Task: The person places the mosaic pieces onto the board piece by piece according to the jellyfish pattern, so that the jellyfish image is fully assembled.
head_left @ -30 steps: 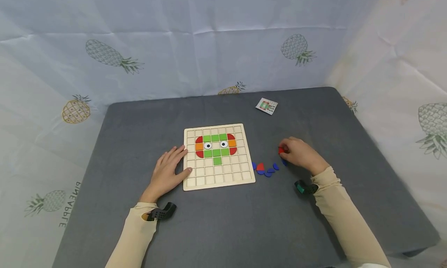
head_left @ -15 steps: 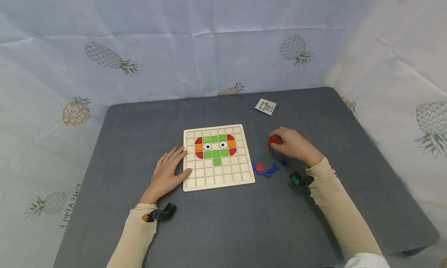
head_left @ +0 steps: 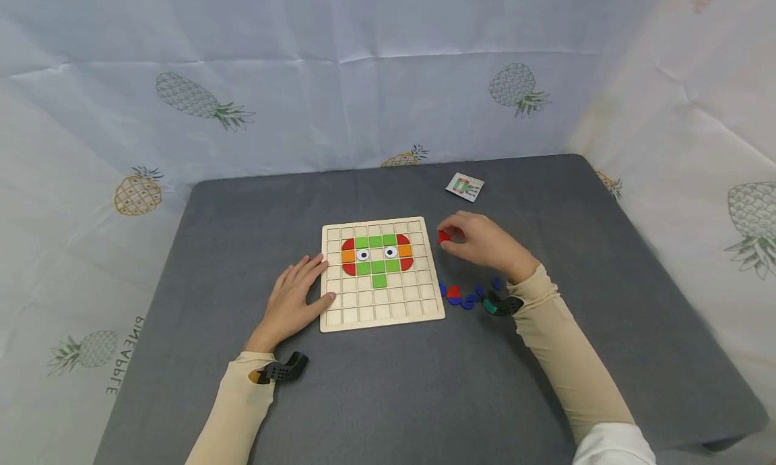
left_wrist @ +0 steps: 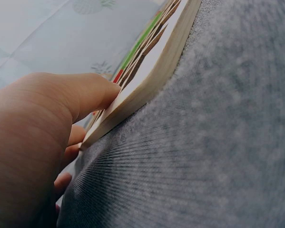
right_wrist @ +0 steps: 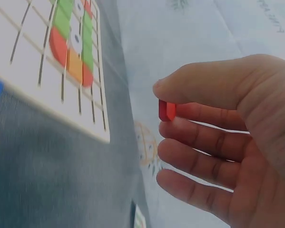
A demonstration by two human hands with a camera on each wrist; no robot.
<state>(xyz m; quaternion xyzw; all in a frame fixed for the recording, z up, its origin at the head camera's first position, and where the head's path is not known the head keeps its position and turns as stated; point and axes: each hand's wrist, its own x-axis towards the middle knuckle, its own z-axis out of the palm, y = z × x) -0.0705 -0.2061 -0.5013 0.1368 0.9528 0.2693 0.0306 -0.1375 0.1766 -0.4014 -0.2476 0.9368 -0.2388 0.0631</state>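
A square wooden grid board (head_left: pixel 358 315) lies on the grey table, with green, red and orange tiles and two eye tiles (head_left: pixel 362 255) set in its upper half. My left hand (head_left: pixel 293 306) rests along the board's left edge, its thumb and fingertips touching the rim, fingers spread. Just past the board's right edge, my right hand (head_left: pixel 485 242) pinches a small red tile (right_wrist: pixel 167 110) between thumb and index finger, above the table. The other fingers of that hand are loosely bent in the right wrist view. Part of the red tile is hidden by the thumb.
Several blue pieces (head_left: pixel 467 302) and a red quarter-round tile (head_left: pixel 453 291) lie right of the board, some below my right wrist. A small printed card (head_left: pixel 465 187) showing a coloured pattern lies at the back of the table.
My right hand has carried the red tile leftward and away from the body, from beside the blue pieces to near the board's right edge. The left hand stays on the board.
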